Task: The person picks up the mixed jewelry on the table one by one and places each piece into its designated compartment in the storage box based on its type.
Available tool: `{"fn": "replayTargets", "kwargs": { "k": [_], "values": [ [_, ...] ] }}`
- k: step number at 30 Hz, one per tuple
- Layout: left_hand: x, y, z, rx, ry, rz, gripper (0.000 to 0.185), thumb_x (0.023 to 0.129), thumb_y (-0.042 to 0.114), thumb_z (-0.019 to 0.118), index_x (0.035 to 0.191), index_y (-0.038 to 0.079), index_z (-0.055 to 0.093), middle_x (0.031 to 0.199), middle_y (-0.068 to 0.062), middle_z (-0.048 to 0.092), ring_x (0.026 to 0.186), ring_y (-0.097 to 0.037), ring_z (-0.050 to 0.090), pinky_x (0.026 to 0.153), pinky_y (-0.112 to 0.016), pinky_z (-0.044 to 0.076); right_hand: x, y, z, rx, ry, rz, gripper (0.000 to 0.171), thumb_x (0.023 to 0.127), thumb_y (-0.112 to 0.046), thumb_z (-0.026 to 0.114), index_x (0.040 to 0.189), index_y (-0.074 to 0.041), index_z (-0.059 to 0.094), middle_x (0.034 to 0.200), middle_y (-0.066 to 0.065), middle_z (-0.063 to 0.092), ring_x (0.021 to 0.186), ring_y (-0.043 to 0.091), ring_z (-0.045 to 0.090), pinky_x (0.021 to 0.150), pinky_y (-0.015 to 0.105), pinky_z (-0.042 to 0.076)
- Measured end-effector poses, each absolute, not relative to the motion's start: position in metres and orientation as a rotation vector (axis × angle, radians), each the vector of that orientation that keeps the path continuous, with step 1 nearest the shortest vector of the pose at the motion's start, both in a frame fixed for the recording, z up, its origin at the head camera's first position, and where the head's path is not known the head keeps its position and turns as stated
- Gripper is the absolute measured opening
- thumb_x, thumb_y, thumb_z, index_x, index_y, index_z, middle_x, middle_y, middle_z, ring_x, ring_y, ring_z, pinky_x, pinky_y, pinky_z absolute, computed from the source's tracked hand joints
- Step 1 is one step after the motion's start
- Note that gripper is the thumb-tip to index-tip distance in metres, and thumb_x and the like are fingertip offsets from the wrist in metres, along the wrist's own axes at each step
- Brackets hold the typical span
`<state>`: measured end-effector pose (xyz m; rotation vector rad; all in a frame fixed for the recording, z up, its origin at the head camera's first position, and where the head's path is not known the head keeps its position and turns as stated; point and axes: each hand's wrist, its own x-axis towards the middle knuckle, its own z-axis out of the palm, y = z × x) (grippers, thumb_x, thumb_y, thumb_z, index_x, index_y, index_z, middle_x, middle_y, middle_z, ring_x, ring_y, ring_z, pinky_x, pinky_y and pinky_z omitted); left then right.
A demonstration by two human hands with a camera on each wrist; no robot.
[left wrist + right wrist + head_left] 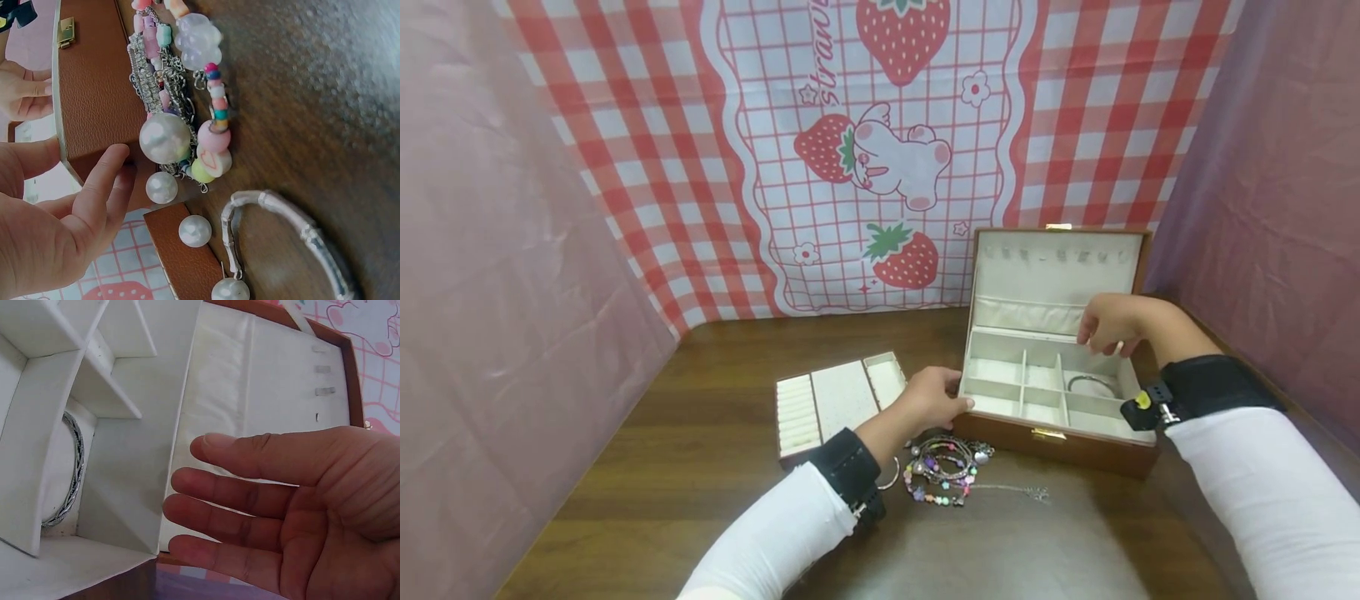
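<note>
left hand point(56, 231) grips brown box point(94, 87) corner; beaded bracelets point(181, 94), silver bangle point(294, 231) beside.

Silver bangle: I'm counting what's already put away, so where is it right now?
The silver bangle lies in the back right compartment of the open jewellery box, just below the right hand.
</note>
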<state>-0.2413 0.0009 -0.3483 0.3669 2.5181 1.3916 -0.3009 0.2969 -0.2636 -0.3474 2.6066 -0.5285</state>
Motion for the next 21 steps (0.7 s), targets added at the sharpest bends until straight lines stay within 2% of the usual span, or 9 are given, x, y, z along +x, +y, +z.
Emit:
{"fn": "replayTargets", "kwargs": {
  "k": [6, 11, 21],
  "values": [
    [-0.241, 0.001, -0.349, 0.342, 2.514, 1.402, 0.052, 0.088, 0.004, 0.07, 0.136, -0.005, 0.052, 0.123, -0.021, 0.061, 0.079, -0.023, 0.067, 0.057, -0.026, 0.057, -0.295, 0.291, -0.26, -0.375, 2.674, -0.535, 0.023, 0.089, -0.012, 0.067, 0.104, 0.006, 0.065, 0.093, 0.012, 0.064, 0.085, 0.027, 0.062, 0.067, 0.041, 0.057],
    [-0.241, 0.003, -0.35, 0.311, 2.483, 1.463, 0.051, 0.087, 0.003, 0.072, 0.134, -0.005, 0.053, 0.119, -0.02, 0.063, 0.087, -0.025, 0.067, 0.059, -0.029, 0.058, -0.287, 0.286, -0.256, -0.464, 2.746, -0.517, 0.022, 0.088, -0.014, 0.07, 0.1, 0.004, 0.067, 0.087, 0.006, 0.064, 0.078, 0.023, 0.061, 0.06, 0.039, 0.056],
    [-0.243, -0.001, -0.35, 0.26, 2.397, 1.569, 0.05, 0.084, 0.002, 0.074, 0.129, -0.007, 0.054, 0.113, -0.019, 0.065, 0.087, -0.024, 0.067, 0.064, -0.033, 0.059, -0.276, 0.277, -0.257, -0.587, 2.808, -0.583, 0.03, 0.088, -0.019, 0.071, 0.106, 0.005, 0.068, 0.088, 0.004, 0.067, 0.076, 0.019, 0.061, 0.059, 0.036, 0.055]
  ]
}}
